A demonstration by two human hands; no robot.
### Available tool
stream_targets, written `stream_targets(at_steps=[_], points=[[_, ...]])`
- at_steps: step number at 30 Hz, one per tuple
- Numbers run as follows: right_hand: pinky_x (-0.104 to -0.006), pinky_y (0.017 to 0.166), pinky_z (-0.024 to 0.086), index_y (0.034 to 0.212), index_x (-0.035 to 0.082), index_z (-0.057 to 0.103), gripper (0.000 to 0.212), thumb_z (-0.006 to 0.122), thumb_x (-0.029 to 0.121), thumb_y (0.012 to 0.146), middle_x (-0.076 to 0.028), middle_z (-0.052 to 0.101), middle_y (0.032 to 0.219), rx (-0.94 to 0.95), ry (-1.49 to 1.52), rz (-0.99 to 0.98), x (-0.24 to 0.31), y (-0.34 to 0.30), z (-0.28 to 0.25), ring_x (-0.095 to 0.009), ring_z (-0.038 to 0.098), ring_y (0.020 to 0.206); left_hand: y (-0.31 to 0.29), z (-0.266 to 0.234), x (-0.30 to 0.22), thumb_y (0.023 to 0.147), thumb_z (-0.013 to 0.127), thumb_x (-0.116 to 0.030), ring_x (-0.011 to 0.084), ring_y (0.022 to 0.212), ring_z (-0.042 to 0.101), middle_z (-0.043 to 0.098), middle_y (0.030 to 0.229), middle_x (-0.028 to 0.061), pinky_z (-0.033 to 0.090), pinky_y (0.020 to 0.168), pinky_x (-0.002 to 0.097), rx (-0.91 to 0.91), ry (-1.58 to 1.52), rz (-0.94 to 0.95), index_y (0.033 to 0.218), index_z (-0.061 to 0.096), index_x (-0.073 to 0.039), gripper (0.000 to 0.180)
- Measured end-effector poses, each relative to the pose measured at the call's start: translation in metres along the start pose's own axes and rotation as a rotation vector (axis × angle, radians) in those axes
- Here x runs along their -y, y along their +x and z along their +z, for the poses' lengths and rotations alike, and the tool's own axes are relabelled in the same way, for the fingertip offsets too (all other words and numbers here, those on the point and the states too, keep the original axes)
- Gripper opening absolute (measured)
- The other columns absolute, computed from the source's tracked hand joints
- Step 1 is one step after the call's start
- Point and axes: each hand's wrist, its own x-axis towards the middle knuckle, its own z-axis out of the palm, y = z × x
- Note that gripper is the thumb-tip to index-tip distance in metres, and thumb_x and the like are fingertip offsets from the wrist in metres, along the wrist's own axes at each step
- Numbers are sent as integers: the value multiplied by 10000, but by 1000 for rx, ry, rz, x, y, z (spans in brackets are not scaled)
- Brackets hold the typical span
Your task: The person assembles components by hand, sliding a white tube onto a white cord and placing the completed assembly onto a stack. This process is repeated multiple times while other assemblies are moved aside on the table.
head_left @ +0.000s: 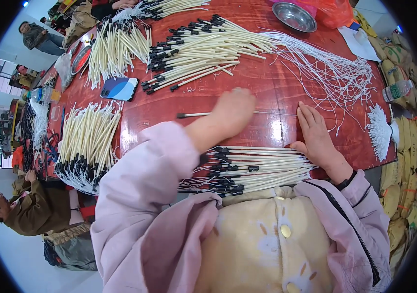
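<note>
My left hand (233,116) is curled into a fist, a little blurred, over one thin cream stick with a black end piece (183,115). To its right a thin white cord (276,113) runs out toward my other hand. My right hand (317,139) lies low on the table with its fingers stretched out, the fingertips by the cord's far end. Just below the hands, a row of cream sticks with black ends (267,168) lies along the table edge nearest me. Beyond my left hand spreads a big pile of similar sticks (208,51), their white cords (326,61) trailing right.
On the red table (159,110) are more stick bundles (88,129), a phone (119,89) and a metal bowl (294,17). A white cord bundle (380,132) and a plastic bottle (398,90) are at the right. A person (37,205) is at the left, beside the table.
</note>
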Motion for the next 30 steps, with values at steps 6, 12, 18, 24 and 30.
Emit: stream_targets(at_steps=[6, 12, 18, 24, 30], points=[[-506, 1181, 288, 1484, -115, 368, 998, 787, 459, 784, -254, 359, 1566, -31, 64, -199, 10, 22, -2, -427, 339, 1425, 29, 13, -66, 860, 644, -133, 332, 1034, 658, 652, 1026, 160, 559, 817, 454, -158, -95, -54, 1045, 637, -17, 219], [-484, 1148, 330, 1460, -38, 445, 804, 755, 376, 844, -206, 420, 1522, -226, 162, -209, -1, 43, -1, -415, 413, 1353, -37, -55, -33, 863, 737, -254, 373, 1001, 647, 648, 1025, 193, 530, 822, 491, -115, -102, -226, 1102, 633, -16, 354], [-447, 1021, 415, 1248, 31, 605, 474, 756, 198, 831, -138, 577, 1295, -238, 173, -203, 10, 73, 1, -352, 520, 1178, -53, -43, 48, 920, 715, -301, 404, 925, 686, 678, 995, 208, 563, 782, 511, -173, -88, -693, 980, 652, -7, 306], [-408, 869, 437, 917, 63, 621, 203, 754, 78, 763, -75, 606, 960, -345, 46, -303, 25, 75, 12, -285, 566, 958, -57, -6, 52, 926, 710, -316, 437, 881, 678, 698, 893, 212, 529, 770, 522, -122, -85, -694, 935, 642, -14, 310], [-396, 842, 438, 838, 64, 614, 163, 742, 36, 743, -59, 614, 894, -416, 85, -328, 25, 73, 13, -271, 583, 893, -68, 10, 65, 939, 695, -230, 318, 758, 690, 682, 811, 151, 542, 664, 429, -368, -197, -544, 928, 631, -26, 214]])
